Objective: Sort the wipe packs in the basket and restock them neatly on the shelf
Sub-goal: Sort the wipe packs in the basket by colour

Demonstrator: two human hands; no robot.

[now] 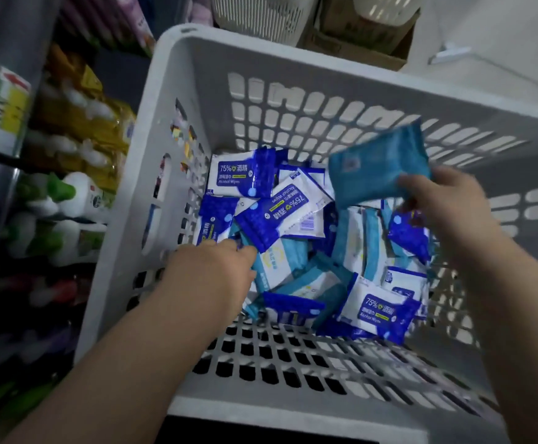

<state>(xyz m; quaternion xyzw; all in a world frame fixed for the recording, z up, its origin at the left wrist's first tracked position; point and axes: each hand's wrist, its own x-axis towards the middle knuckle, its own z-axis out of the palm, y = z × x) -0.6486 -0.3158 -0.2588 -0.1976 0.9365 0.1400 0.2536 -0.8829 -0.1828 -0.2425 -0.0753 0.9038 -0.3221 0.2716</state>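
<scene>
A grey slotted basket (197, 52) fills the view, with several wipe packs heaped in its bottom: dark blue and white alcohol wipe packs (242, 174) and light teal and white packs (296, 267). My right hand (447, 203) pinches a teal pack (376, 168) by its lower edge and holds it raised above the pile. Down in the basket at the left, my left hand (216, 270) reaches into the heap, fingers on the packs. Whether it grips one is hidden.
Store shelves run down the left side with yellow bags (78, 120) and white bottles with green caps (66, 193). Beyond the basket stand pale slotted bins (261, 17) and a cardboard box (357, 36). White wall or floor lies at the upper right.
</scene>
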